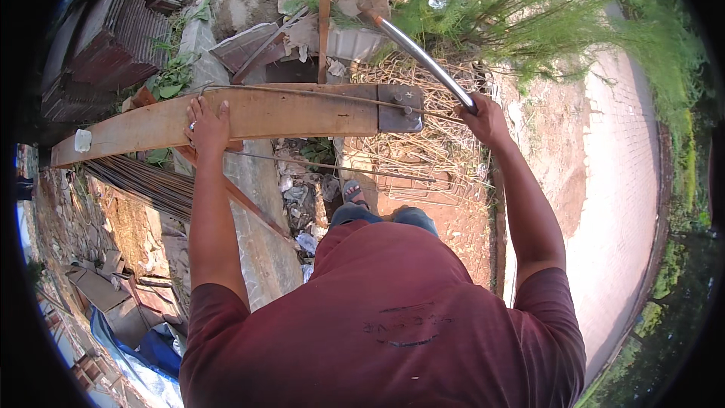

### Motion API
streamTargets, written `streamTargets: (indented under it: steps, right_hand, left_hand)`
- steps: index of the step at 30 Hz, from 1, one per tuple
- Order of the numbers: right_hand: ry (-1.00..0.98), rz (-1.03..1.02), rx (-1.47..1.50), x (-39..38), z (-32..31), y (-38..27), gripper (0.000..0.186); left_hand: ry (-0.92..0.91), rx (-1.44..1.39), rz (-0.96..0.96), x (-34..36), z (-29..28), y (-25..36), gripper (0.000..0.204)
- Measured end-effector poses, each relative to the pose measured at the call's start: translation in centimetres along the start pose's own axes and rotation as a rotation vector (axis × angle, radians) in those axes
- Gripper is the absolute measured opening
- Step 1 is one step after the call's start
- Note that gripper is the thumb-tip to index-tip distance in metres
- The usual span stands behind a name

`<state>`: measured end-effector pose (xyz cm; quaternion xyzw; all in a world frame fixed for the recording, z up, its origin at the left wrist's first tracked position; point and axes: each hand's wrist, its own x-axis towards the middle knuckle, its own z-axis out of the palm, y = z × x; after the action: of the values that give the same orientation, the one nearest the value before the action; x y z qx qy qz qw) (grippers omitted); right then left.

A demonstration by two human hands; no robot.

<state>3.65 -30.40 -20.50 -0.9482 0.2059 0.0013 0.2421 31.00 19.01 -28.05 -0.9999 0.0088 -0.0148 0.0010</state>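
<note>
A wooden plank (302, 115) lies crosswise in front of me, with a dark metal plate (393, 94) and pins at its right end. A thin steel rod (302, 91) runs along the plank's far edge, past the pins, and ends close to my right hand. My left hand (208, 125) lies on the plank left of its middle, fingers spread, fingertips near the rod. Right of the plate, my right hand (483, 121) is closed round the near end of a shiny metal pipe (423, 59). The pipe slants away to the far left, its far tip orange.
Under the plank's left side lies a bundle of steel rods (143, 185). Bent rod pieces (423, 143) heap beyond my feet. Stacked roof tiles (121, 30) stand far left. Green feathery branches (491, 7) hang far right, beside a paved path (619, 181). A concrete kerb (260, 211) runs below the plank.
</note>
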Motion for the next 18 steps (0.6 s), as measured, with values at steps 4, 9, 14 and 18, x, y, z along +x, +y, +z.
streamTargets:
  steps: [4,9,14,18]
  right_hand:
    - [0.186,-0.070,-0.130,-2.0,-5.3,6.3,0.025]
    - [0.065,-0.039,-0.543,-2.0,-10.6,10.4,0.021]
    - [-0.019,-0.352,-0.611,5.0,-10.8,12.4,0.020]
    - [-0.032,-0.690,-0.692,13.1,-9.7,14.3,0.023]
  left_hand:
    - [0.041,0.014,0.011,-0.2,0.2,-0.3,0.077]
    - [0.026,0.090,0.020,-0.7,0.8,0.4,0.075]
    - [0.046,0.206,0.014,-0.1,1.0,-0.1,0.072]
    - [0.087,0.264,0.035,0.1,1.9,-0.7,0.070]
